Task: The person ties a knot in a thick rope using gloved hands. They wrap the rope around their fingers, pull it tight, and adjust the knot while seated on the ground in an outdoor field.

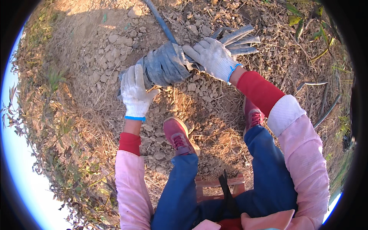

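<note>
A thick roll of flattened grey-blue plastic hose (166, 64) lies on the dry soil before me. My left hand (135, 83), in a dirty white knit glove with a blue cuff edge, rests on the roll's left end, fingers extended and thumb apart. At the roll's right end, my right hand (210, 56), gloved alike, is closed over a bunch of flat hose strips (241, 40) whose ends fan out past it to the upper right. A narrow blue-grey hose (162, 21) runs from the top of the roll to the upper picture edge. The palms are hidden.
My shoes (178, 135) stand on clods and straw below the roll. A low wooden stool (220, 182) is beneath me. On the right lie a curved blade (312, 83) and a dark hose or stick (327, 110). Leafy plants (77, 172) grow along the left; more leaves hang upper right.
</note>
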`<control>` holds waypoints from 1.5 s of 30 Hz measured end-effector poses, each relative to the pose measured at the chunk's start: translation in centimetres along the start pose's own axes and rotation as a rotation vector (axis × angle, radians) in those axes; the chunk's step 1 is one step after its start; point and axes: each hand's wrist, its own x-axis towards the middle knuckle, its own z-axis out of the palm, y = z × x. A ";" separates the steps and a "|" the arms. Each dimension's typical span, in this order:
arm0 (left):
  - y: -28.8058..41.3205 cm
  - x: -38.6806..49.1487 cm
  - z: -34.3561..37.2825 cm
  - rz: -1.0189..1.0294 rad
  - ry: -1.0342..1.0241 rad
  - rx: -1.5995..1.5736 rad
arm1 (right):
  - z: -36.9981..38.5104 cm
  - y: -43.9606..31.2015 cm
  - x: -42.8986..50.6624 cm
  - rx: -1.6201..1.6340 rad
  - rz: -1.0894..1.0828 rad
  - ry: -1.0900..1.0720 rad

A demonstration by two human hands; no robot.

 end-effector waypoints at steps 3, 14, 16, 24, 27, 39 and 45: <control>-0.6 1.4 0.4 -0.030 -0.036 -0.005 | -0.5 -0.8 -0.3 0.030 0.044 -0.096; 2.5 -3.0 -3.7 -0.025 -0.101 -0.118 | -7.7 0.2 -2.4 0.281 -0.139 -0.281; 4.1 -4.3 -5.7 -0.063 -0.224 -0.165 | -8.5 0.4 -3.6 0.406 -0.140 -0.298; 6.7 -6.3 -12.1 -0.040 -0.944 -0.260 | -8.7 -2.2 -7.1 0.950 -0.237 -0.896; 6.7 -6.2 -11.3 -0.091 -1.160 -0.342 | -7.0 -3.1 -7.5 1.097 -0.180 -1.149; 0.4 -2.9 -1.8 -0.045 -1.343 -0.635 | -7.9 -5.6 -9.7 0.547 -0.053 -0.169; -1.8 -3.5 0.7 -0.073 -1.433 -0.918 | -7.5 -8.7 -10.1 0.557 -0.470 -0.089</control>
